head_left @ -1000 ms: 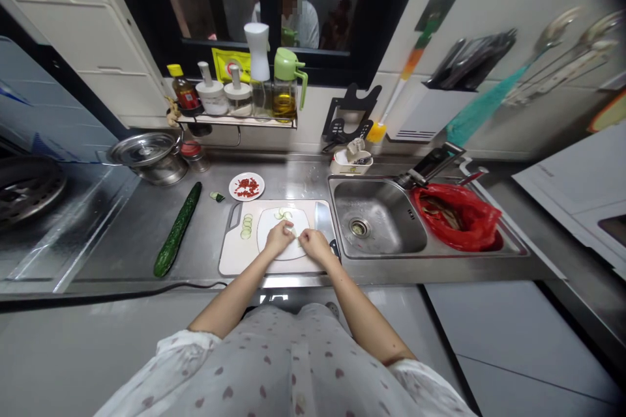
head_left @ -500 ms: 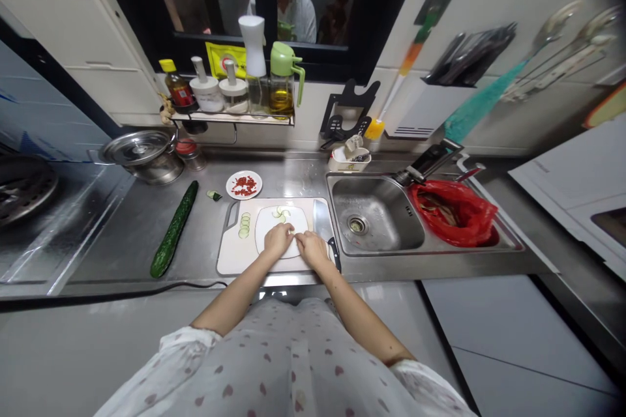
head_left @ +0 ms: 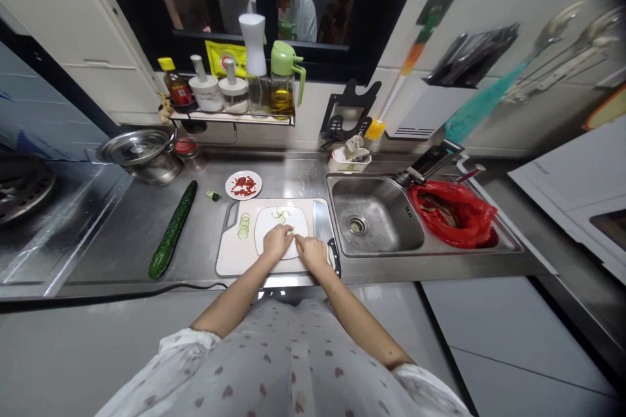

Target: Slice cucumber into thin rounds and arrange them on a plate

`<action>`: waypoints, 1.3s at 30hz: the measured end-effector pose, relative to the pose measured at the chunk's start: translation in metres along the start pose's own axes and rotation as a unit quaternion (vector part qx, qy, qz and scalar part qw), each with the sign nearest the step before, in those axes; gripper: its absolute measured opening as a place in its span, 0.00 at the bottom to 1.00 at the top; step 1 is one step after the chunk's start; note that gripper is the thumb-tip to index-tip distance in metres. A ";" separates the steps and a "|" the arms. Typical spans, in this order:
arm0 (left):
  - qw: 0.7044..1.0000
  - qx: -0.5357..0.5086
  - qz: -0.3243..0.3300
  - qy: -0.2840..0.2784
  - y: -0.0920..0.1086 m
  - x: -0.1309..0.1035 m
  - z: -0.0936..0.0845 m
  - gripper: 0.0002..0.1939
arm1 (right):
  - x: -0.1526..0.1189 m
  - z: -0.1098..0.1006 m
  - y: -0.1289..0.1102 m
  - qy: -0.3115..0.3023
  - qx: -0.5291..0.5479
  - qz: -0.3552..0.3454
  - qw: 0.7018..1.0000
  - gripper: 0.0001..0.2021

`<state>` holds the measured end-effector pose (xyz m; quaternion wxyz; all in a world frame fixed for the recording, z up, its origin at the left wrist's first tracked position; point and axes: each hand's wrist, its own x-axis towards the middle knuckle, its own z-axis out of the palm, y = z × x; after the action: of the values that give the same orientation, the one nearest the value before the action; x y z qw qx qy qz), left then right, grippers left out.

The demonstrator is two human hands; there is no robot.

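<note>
Over a white plate [head_left: 298, 216], my left hand [head_left: 276, 242] and my right hand [head_left: 312, 251] meet with their fingertips pinched together. A small pale cucumber slice [head_left: 293, 230] shows between them, mostly hidden by the fingers. Curved cucumber slices [head_left: 280, 214] lie at the plate's far side. Under the plate is a cutting board [head_left: 229, 259], with a short overlapping row of round slices [head_left: 243, 227] on its left. A knife [head_left: 321, 218] rests along the board's right side, its black handle towards me, close to my right hand.
A whole cucumber [head_left: 174, 228] lies left of the board, near a cut cucumber end [head_left: 214, 195]. Behind the board stands a small plate [head_left: 259, 186] of chopped red bits. To the right are the sink [head_left: 386, 208] and a red bag [head_left: 464, 215]; a lidded pot [head_left: 151, 156] stands back left.
Both hands stay in nearly the same place over the plate, with only slight finger movement. The camera view has shifted a little.
</note>
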<state>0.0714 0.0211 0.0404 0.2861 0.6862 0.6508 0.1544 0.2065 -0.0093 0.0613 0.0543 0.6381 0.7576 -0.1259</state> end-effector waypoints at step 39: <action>0.999 0.054 0.006 0.001 0.013 0.018 0.007 0.14 | 0.007 0.000 0.010 -0.008 -0.037 0.034 0.999 0.21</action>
<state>0.0876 0.0380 0.0398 0.2472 0.7044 0.6542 0.1215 0.2149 -0.0016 0.0585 0.0882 0.6600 0.7392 -0.1014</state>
